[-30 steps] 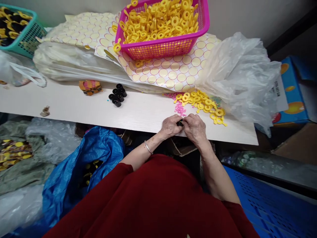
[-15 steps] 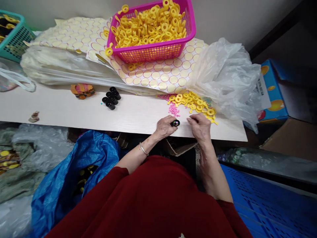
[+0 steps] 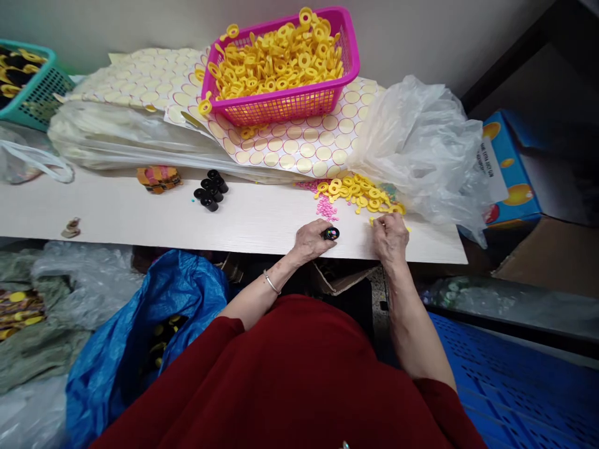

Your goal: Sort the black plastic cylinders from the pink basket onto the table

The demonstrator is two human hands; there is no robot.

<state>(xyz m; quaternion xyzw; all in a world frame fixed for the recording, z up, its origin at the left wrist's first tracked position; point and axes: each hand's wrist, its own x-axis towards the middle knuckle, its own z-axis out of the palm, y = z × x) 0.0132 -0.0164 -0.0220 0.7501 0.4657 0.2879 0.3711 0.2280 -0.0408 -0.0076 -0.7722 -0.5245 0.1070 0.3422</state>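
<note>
My left hand rests on the white table near its front edge, pinching a small black tube with coloured bits at its open end. To the right, my right hand lies knuckles up at the near edge of a loose heap of yellow rings, its fingertips on one ring. A patch of small pink beads lies just behind the tube. A cluster of several black tubes stands farther left on the table.
A pink basket heaped with yellow rings sits on dotted sheets at the back. Crumpled clear plastic bag at the right, teal basket far left. Below the table: blue bag, blue crate.
Both hands were joined on the tube; my right hand let go and moved right to the yellow rings. My left hand keeps the tube.
</note>
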